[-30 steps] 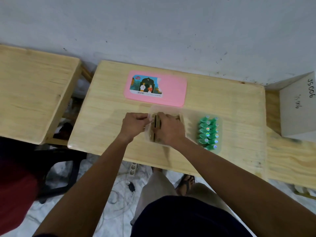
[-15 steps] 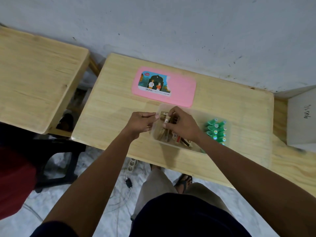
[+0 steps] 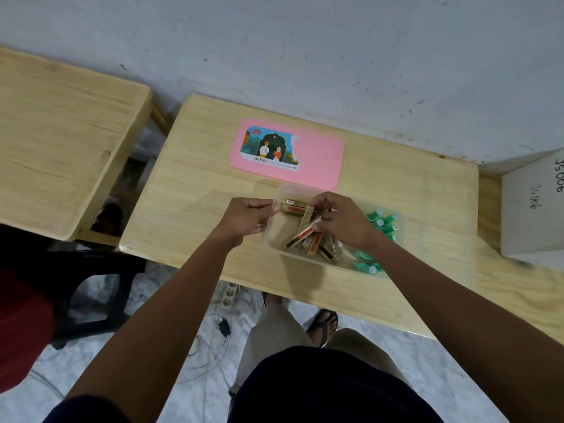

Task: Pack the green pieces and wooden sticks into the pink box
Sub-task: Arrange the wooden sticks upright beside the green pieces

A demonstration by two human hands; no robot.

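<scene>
A clear plastic box (image 3: 269, 239) stands near the front edge of the light wooden table (image 3: 198, 190). Its flat pink lid (image 3: 317, 161), bearing a picture label, lies on the table just behind it. Several wooden sticks (image 3: 305, 238) lie jumbled in the box's left half. Green pieces (image 3: 384, 222) fill its right end, with more green pieces (image 3: 366, 264) at the front right corner. My left hand (image 3: 247, 218) pinches the box's left rim. My right hand (image 3: 345, 221) is inside the box, fingers closed on a stick among the pile.
A second wooden table (image 3: 61, 141) stands to the left across a gap. A white carton (image 3: 534, 209) sits at the right. A black chair (image 3: 100, 294) and a power strip (image 3: 230, 296) are on the floor below. The wall runs behind the table.
The sticks were held upright as a bundle between both hands; now they lie scattered in the box. My right hand has shifted right and my left hand stays at the rim.
</scene>
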